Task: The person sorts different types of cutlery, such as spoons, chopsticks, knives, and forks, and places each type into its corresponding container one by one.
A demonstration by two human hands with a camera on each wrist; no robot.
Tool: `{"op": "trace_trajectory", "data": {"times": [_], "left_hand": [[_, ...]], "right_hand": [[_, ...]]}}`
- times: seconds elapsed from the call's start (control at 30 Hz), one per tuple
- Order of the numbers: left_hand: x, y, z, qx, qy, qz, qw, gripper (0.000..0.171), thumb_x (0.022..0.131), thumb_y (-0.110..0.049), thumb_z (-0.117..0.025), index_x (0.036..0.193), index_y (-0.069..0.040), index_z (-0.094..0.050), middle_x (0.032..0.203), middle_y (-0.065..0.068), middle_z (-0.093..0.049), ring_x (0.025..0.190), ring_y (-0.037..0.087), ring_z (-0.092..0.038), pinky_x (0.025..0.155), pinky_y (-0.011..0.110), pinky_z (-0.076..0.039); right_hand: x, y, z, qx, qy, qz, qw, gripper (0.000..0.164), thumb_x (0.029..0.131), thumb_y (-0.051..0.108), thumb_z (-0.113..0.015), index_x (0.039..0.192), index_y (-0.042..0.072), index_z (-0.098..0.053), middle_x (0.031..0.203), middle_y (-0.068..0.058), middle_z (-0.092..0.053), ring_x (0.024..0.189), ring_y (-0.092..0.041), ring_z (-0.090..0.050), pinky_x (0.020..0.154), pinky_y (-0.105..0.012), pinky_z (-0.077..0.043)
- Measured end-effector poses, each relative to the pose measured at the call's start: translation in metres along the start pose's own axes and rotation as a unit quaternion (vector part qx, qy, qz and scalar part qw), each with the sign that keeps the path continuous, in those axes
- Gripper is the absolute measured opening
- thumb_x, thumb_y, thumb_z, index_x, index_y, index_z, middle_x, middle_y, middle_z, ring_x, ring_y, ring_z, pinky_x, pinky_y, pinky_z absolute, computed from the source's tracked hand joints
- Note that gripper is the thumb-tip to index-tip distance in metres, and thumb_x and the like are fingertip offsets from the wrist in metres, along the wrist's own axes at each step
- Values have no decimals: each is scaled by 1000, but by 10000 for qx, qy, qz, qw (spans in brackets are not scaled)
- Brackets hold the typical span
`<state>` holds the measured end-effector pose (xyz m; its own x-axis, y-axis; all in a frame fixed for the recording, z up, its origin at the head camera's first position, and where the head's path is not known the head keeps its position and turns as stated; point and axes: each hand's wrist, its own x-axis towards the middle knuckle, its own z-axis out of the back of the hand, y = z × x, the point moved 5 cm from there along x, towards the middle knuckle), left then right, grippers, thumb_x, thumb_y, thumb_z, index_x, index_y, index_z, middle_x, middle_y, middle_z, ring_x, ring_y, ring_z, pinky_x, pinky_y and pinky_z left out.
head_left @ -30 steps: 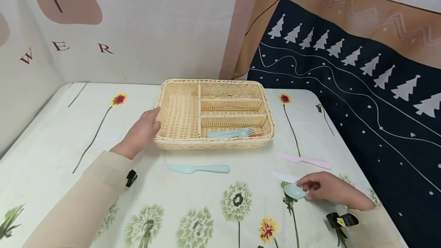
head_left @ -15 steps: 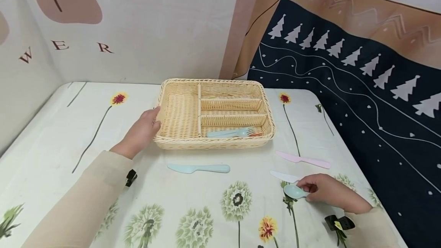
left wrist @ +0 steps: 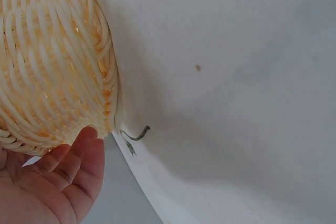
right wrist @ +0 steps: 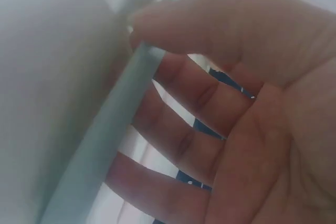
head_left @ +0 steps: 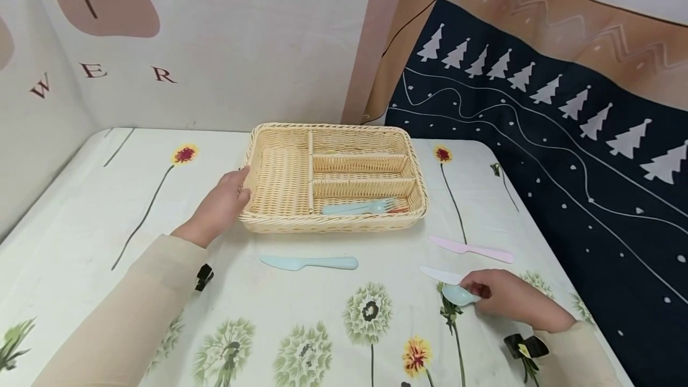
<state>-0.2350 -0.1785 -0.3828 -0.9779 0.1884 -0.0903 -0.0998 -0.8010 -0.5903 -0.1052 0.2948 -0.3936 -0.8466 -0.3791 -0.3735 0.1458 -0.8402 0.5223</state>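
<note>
My right hand (head_left: pixel 513 297) pinches a light blue spoon (head_left: pixel 458 295) by its handle between thumb and fingers, low over the tablecloth. The spoon handle (right wrist: pixel 102 140) runs past the fingers in the right wrist view. Just behind the spoon lies a whitish knife (head_left: pixel 439 274), its handle hidden by that hand. My left hand (head_left: pixel 217 208) holds the left side of a wicker basket (head_left: pixel 333 226); its fingertips (left wrist: pixel 90 136) meet the outer wall. Inside the basket's front right compartment, blue forks (head_left: pixel 357 207) lie with something reddish.
A pink knife (head_left: pixel 471 249) lies behind the whitish one, right of the basket. A light blue knife (head_left: pixel 309 263) lies in front of the basket. The flowered tablecloth (head_left: pixel 215 303) covers the table, with curtains behind and on the right.
The spoon has rolled in my right hand's fingers, so its bowl now shows a rounder, tilted side. That hand has shifted only slightly. My left hand and the basket stay put.
</note>
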Motion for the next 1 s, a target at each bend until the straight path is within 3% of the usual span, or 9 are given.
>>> {"op": "trace_trajectory", "data": {"times": [0.2, 0.43, 0.7, 1.0], "left_hand": [[1, 1, 1, -4, -18, -38, 10000, 57, 101, -14, -28, 152, 7, -10, 153, 32, -17, 141, 46, -20, 111, 58, -25], [1, 1, 1, -65, 3, -61, 10000, 58, 101, -13, -29, 151, 7, -10, 153, 32, -16, 141, 46, -19, 111, 58, -24], [0, 0, 0, -49, -37, -76, 10000, 57, 101, -13, -29, 151, 8, -11, 152, 33, -17, 140, 46, -22, 110, 58, -26], [-2, 0, 1, -83, -36, 7, 10000, 57, 101, -13, -29, 152, 6, -10, 153, 31, -16, 140, 46, -22, 110, 58, -27]], "right_hand": [[7, 17, 14, -455, -489, 393, 9970, 28, 79, -4, -66, 103, 9, -70, 81, 9, -56, 73, -4, -45, 63, -22, -42], [18, 33, 34, -832, -669, 305, 9938, 32, 81, 0, -69, 113, 0, -68, 91, 5, -62, 80, -10, -50, 66, -25, -47], [39, 55, 56, -875, -1178, 757, 9863, 32, 85, -2, -64, 117, -2, -68, 87, 5, -60, 78, -10, -48, 62, -22, -44], [61, 78, 81, -897, -1495, 778, 9816, 33, 86, -3, -62, 119, -1, -67, 91, -3, -64, 80, -16, -54, 65, -27, -49]]}}
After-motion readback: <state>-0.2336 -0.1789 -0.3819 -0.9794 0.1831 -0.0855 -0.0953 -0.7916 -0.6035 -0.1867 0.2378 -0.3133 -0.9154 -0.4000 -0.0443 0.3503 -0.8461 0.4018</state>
